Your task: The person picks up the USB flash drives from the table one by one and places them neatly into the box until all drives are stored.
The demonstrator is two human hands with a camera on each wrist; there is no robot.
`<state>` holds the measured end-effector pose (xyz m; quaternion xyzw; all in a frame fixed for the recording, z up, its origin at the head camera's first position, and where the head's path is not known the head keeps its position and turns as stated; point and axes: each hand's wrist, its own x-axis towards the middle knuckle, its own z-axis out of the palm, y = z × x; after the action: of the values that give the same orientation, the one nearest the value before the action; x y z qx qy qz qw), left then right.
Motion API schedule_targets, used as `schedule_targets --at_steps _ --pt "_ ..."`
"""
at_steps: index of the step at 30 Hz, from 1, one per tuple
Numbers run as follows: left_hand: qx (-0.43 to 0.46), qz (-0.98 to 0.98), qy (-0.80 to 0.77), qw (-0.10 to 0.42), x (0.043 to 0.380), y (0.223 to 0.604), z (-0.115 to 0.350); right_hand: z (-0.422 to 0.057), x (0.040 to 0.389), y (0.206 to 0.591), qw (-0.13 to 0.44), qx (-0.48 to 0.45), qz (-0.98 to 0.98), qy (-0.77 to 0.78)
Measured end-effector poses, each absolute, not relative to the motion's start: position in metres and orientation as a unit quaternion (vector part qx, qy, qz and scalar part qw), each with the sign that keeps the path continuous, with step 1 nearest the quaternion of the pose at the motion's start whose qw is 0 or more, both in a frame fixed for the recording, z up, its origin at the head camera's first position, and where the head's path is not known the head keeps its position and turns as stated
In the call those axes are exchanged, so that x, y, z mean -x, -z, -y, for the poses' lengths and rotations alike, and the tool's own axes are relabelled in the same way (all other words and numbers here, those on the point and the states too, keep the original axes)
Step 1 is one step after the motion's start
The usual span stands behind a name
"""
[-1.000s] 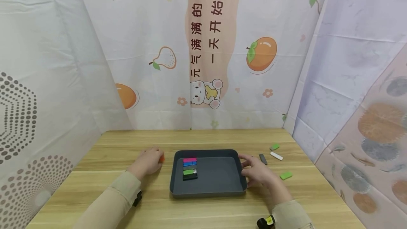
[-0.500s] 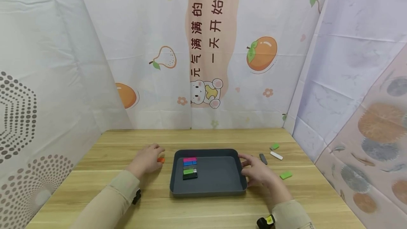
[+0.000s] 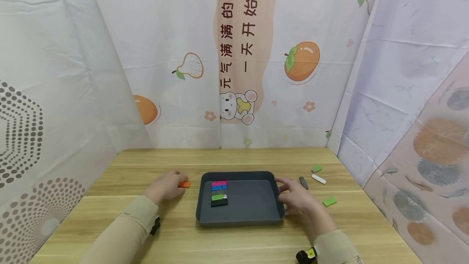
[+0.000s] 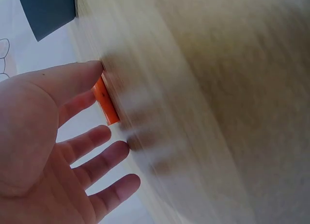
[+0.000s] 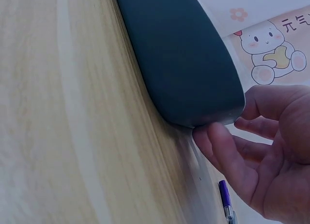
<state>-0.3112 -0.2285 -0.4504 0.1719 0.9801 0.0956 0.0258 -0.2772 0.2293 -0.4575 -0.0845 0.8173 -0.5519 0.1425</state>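
Observation:
An orange stick like a USB flash drive point(image 3: 184, 184) lies on the table left of the tray. My left hand point(image 3: 167, 184) is at its left end, thumb and index finger on either side; whether they press on it I cannot tell. In the left wrist view the thumb hides one end of the orange stick point(image 4: 107, 105), and the other fingers are spread. A dark grey tray point(image 3: 253, 203) holds a column of several flash drives point(image 3: 219, 197), pink, blue, grey, green and black. My right hand point(image 3: 297, 196) holds the tray's right end, fingertips at its rim.
Right of the tray lie a grey drive point(image 3: 303, 182), a white one point(image 3: 318, 179), and two green ones point(image 3: 316, 168) point(image 3: 329, 201). A purple stick with a metallic end point(image 5: 224, 192) shows below the right hand. Printed curtains point(image 3: 198, 105) border the wooden table.
My left hand has drawn slightly left, and more of the orange drive shows, which itself stays in place. The right hand and the tray have not moved.

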Motion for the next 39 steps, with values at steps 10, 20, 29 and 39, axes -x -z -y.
schedule_targets --at_steps 10,20,29,39 --pt "-0.169 -0.98 -0.098 0.028 0.3119 0.4512 0.2269 -0.2299 0.2771 0.4563 0.148 0.088 -0.816 0.552" --pt "-0.167 -0.98 -0.104 0.024 0.3131 0.4508 0.2241 -0.2284 0.278 0.4559 0.154 0.08 -0.807 0.564" --pt "-0.17 -0.98 -0.104 0.018 0.315 0.4552 0.2238 -0.2288 0.2782 0.4559 0.154 0.08 -0.808 0.563" --pt "-0.169 -0.979 -0.109 0.011 0.3162 0.4571 0.2235 -0.2286 0.278 0.4548 0.155 0.076 -0.807 0.565"
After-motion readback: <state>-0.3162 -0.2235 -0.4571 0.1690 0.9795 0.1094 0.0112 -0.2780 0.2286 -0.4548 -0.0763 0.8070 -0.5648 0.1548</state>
